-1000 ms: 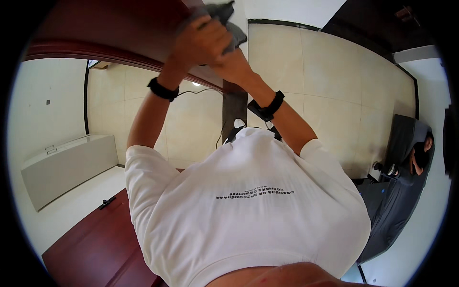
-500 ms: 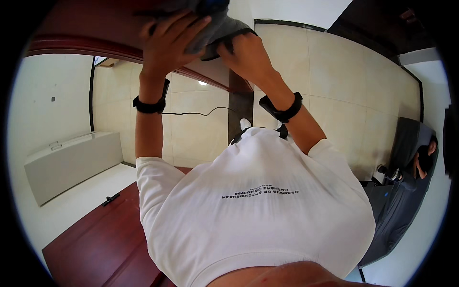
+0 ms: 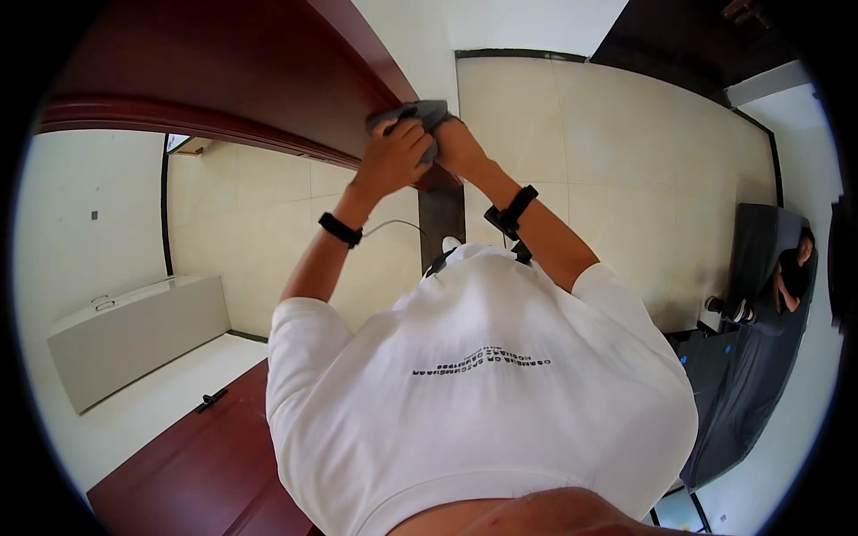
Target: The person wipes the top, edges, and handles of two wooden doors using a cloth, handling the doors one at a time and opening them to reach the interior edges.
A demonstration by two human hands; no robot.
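A crumpled grey cloth [image 3: 433,112] with dark patches is bunched between my hands, close against the edge of a dark red wooden door frame [image 3: 340,54]. My left hand [image 3: 399,159] is closed on it, knuckles up and fingers curled into the fabric. On the other side my right hand [image 3: 460,150] grips the cloth too, its fingertips mostly hidden behind the folds. The two hands are nearly touching. Black bands circle both wrists, and a thin cable [image 3: 393,222] runs from the left one toward my body.
A dark threshold strip [image 3: 441,217] crosses the tiled floor [image 3: 617,161] below my hands. A white box-like cabinet [image 3: 138,335] stands at left, near another dark red door [image 3: 192,456] with a black handle. At right, a person [image 3: 791,277] lies on a dark grey couch [image 3: 751,393].
Both hands have drawn down and closer together, the left also moving right. The cloth, earlier larger and higher against the wood, is now a small bunch by the frame's edge.
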